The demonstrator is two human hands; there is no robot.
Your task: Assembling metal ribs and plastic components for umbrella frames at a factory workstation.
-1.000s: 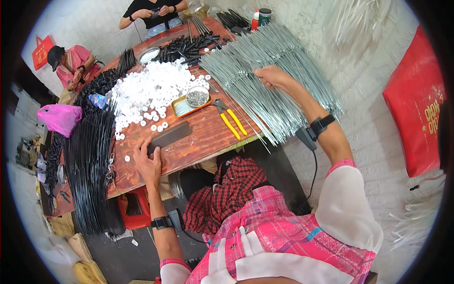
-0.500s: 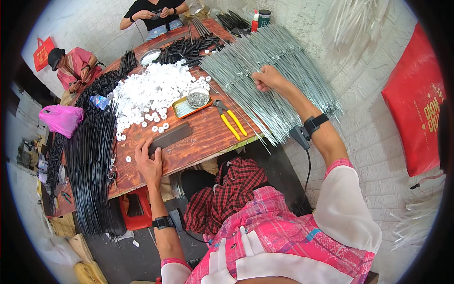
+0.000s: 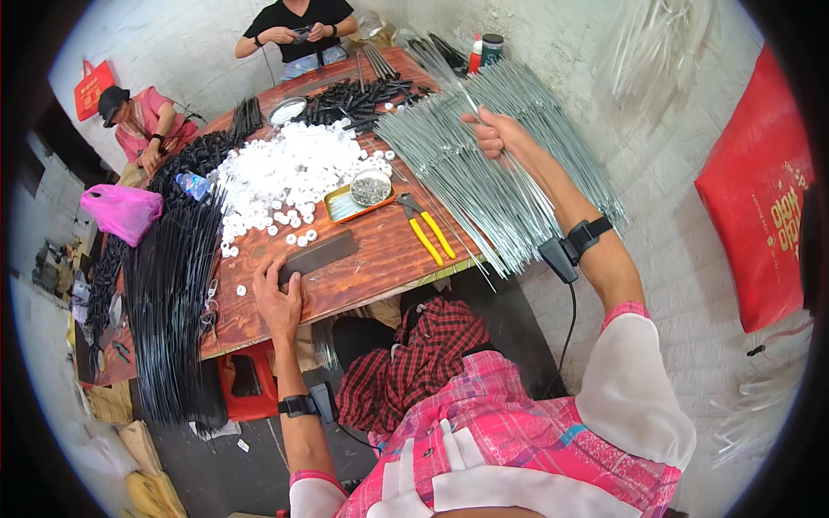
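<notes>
My left hand (image 3: 279,302) grips the near left end of a flat dark grey bar (image 3: 324,256) lying on the wooden table, thumb on its near side. My right hand (image 3: 501,135) is closed round a bundle of thin silvery metal rods (image 3: 535,192), just above the large pile of similar rods (image 3: 440,173) at the right. The lifted rods slant from beyond the fist back along my forearm. Between my hands lie cutting pliers (image 3: 420,226) with yellow handles, and a shallow yellow-rimmed tray (image 3: 338,207) with a round dish of small metal bits (image 3: 371,187).
White ring-shaped pieces (image 3: 285,173) are heaped mid-table. Long black rods (image 3: 173,293) hang over the left edge, near scissors (image 3: 210,298) and a pink plastic bag (image 3: 123,212). Two bottles (image 3: 484,52) stand at the back. Two people (image 3: 302,39) work across the table.
My right hand, earlier a fist over the pile, now holds up a bundle of rods. My left hand stays on the bar. The view has shifted slightly.
</notes>
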